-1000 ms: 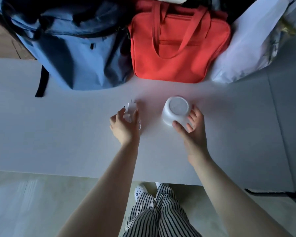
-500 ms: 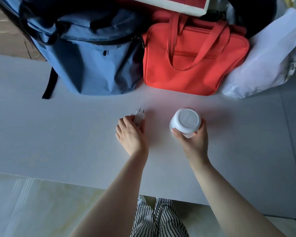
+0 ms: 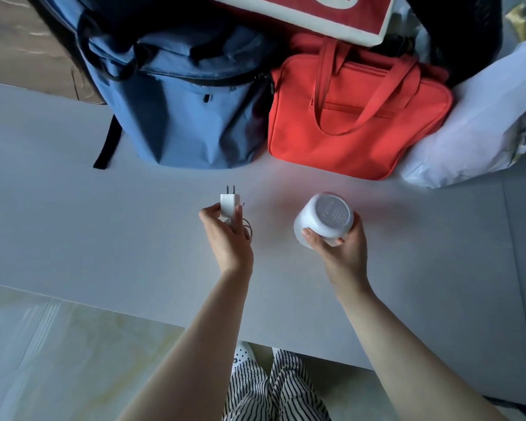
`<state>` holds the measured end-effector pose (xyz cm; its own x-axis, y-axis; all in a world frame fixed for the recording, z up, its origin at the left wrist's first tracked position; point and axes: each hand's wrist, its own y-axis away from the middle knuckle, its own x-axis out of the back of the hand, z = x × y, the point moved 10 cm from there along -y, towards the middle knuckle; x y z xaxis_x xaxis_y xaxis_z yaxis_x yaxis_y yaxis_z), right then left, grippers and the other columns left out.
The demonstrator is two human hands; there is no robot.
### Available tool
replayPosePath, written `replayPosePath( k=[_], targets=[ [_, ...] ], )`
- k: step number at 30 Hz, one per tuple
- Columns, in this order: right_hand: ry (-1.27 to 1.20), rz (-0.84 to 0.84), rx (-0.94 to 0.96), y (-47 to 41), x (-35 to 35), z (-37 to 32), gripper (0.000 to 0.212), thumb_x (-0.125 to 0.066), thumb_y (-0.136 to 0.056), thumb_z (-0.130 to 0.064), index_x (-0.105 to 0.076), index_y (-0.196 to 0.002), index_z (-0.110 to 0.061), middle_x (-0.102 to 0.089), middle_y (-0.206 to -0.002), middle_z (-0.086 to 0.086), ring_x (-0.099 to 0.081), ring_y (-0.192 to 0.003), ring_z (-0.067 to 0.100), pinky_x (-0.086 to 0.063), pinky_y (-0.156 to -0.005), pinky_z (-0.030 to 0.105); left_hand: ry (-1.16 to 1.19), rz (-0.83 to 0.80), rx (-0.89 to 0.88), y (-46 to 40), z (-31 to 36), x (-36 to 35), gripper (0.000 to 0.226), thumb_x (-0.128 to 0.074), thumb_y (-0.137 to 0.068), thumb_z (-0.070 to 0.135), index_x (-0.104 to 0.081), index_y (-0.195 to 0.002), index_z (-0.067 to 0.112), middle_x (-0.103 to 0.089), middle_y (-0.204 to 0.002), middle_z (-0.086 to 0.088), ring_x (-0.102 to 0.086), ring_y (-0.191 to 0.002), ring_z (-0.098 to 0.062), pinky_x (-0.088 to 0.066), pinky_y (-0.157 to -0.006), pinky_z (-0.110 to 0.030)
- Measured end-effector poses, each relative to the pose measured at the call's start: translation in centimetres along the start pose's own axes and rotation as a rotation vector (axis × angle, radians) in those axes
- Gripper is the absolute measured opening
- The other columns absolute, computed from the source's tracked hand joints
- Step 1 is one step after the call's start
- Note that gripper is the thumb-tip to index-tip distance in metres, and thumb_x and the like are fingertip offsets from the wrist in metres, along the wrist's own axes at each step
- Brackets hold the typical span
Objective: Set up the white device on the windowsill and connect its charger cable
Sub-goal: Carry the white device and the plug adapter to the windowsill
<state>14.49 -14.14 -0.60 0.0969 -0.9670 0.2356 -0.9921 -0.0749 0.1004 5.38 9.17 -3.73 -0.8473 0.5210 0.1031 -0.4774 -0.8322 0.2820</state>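
Dim, bluish light; soft shadows; wide-angle bending at edges; focus fairly sharp.

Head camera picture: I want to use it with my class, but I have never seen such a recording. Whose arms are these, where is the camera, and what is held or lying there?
No machine here: a person wears a camera on the head, looking down at their own bare arms. The left hand has its grip on a white charger plug, prongs pointing away, with its thin cable looped beside the fingers. The right hand holds the white device, tilted so its round grey face shows. Beyond, on the pale windowsill, stand a blue backpack, a red handbag and a white bag.
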Motion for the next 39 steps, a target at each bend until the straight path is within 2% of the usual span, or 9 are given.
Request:
replayPosePath(
  k=[4, 7, 12, 16, 21, 23, 27, 34, 39],
  targets=[
    [-0.068, -0.096, 0.002, 0.1, -3.4, -2.3, 0.067, -0.082, -0.059, -0.037, -0.055, -0.118, -0.02, -0.065, -0.118, 0.0, -0.063, -0.11, 0.019, -0.052, -0.094, 0.042, -0.004, 0.007, -0.018, -0.2, 1.7, 2.5, 0.016, -0.048, -0.098, 0.024, -0.037, -0.1, 0.012, -0.063, -0.084, -0.001, -0.042, -0.043, -0.002, -0.038, -0.045, -0.017],
    [-0.075, -0.177, 0.041, 0.3, -6.8, -4.9, 0.07, -0.082, -0.059, -0.039, -0.054, -0.119, -0.017, -0.065, -0.12, 0.003, -0.063, -0.111, 0.02, -0.052, -0.095, 0.04, 0.04, 0.081, -0.002, -0.8, 2.8, 5.4, 0.019, -0.049, -0.096, 0.03, -0.04, -0.101, 0.014, -0.067, -0.087, -0.001, -0.05, -0.06, -0.014, -0.043, -0.06, -0.028],
    [-0.061, -0.317, 0.116, 2.1, -13.0, -9.7, 0.069, -0.082, -0.058, -0.038, -0.055, -0.118, -0.018, -0.065, -0.113, -0.003, -0.063, -0.104, 0.015, -0.052, -0.092, 0.033, 0.214, 0.216, 0.123, -0.5, 4.0, 11.5, 0.025, -0.046, -0.098, 0.034, -0.043, -0.105, 0.011, -0.064, -0.083, 0.002, -0.05, -0.059, -0.01, -0.04, -0.053, -0.02],
    [-0.065, -0.495, 0.138, 5.0, -18.9, -12.7, 0.061, -0.08, -0.055, -0.046, -0.055, -0.109, -0.032, -0.065, -0.105, -0.013, -0.064, -0.102, 0.013, -0.052, -0.093, 0.039, 0.359, 0.347, 0.206, -0.2, 4.5, 18.1, 0.044, -0.043, -0.099, 0.035, -0.049, -0.112, -0.006, -0.06, -0.08, -0.007, -0.047, -0.047, -0.01, -0.037, -0.039, -0.016],
    [-0.059, -0.705, 0.195, 10.1, -25.5, -16.0, 0.075, -0.079, -0.053, -0.052, -0.056, -0.117, -0.021, -0.065, -0.109, -0.008, -0.063, -0.105, 0.015, -0.052, -0.094, 0.042, 0.451, 0.515, 0.163, 2.4, 5.8, 26.3, 0.043, -0.042, -0.098, 0.039, -0.05, -0.111, -0.001, -0.063, -0.088, -0.006, -0.064, -0.063, -0.012, -0.05, -0.048, -0.017],
    [-0.045, -0.797, 0.224, 12.8, -28.0, -17.1, 0.08, -0.079, -0.052, -0.053, -0.056, -0.12, -0.019, -0.065, -0.113, -0.004, -0.063, -0.105, 0.016, -0.052, -0.093, 0.042, 0.483, 0.579, 0.129, 4.2, 6.3, 29.4, 0.041, -0.042, -0.099, 0.037, -0.048, -0.115, 0.0, -0.06, -0.084, -0.004, -0.067, -0.06, -0.012, -0.053, -0.052, -0.022],
    [-0.023, -0.974, 0.264, 18.4, -32.1, -18.7, 0.079, -0.079, -0.049, -0.055, -0.056, -0.117, -0.021, -0.064, -0.11, -0.006, -0.063, -0.103, 0.017, -0.052, -0.091, 0.042, 0.52, 0.778, 0.109, 8.9, 5.6, 35.6, 0.026, -0.043, -0.099, 0.034, -0.04, -0.105, 0.009, -0.059, -0.082, -0.003, -0.062, -0.054, -0.014, -0.051, -0.051, -0.023],
    [0.017, -1.217, 0.285, 27.7, -36.7, -18.7, 0.062, -0.087, -0.057, -0.037, -0.055, -0.109, -0.025, -0.064, -0.104, -0.01, -0.062, -0.095, 0.014, -0.053, -0.085, 0.037, 0.543, 1.049, 0.061, 16.6, 2.9, 44.0, 0.022, -0.047, -0.099, 0.027, -0.036, -0.107, 0.01, -0.059, -0.081, -0.002, -0.058, -0.041, -0.002, -0.047, -0.044, -0.017],
    [0.021, -1.288, 0.321, 33.0, -38.7, -19.7, 0.055, -0.089, -0.062, -0.027, -0.055, -0.104, -0.022, -0.061, -0.095, -0.014, -0.06, -0.093, 0.016, -0.05, -0.085, 0.034, 0.564, 1.165, 0.03, 20.1, 2.2, 48.9, 0.023, -0.051, -0.097, 0.026, -0.037, -0.107, 0.01, -0.06, -0.083, -0.002, -0.059, -0.04, 0.0, -0.048, -0.045, -0.017]
  ],
)
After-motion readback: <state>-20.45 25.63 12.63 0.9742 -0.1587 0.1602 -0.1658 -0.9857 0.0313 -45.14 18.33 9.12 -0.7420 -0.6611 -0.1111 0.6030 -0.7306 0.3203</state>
